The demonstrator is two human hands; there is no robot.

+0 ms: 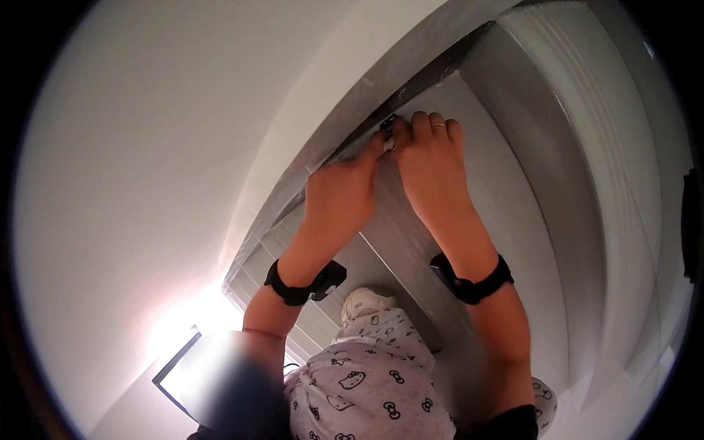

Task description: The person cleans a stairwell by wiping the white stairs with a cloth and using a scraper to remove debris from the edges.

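Observation:
A small black object [388, 123] lies at my fingertips, by the dark edge where the grey stair tread [480, 139] meets the wall. My left hand [345, 187] reaches up to it from the left, fingers curled and pressed together at the tips. From the right, my right hand [431, 154], with a ring on one finger, bends its thumb and index finger in close to the same spot. A small pale bit [389, 145] shows between the two hands. My fingers partly cover both the black object and the pale bit, so their kind cannot be made out.
Grey stair steps [561, 161] rise to the right, and lower steps [275, 253] run down at the left. A pale wall [169, 147] with a dark grey skirting [367, 110] borders them. My light shoe [367, 302] rests on a step. Bright light glows at lower left.

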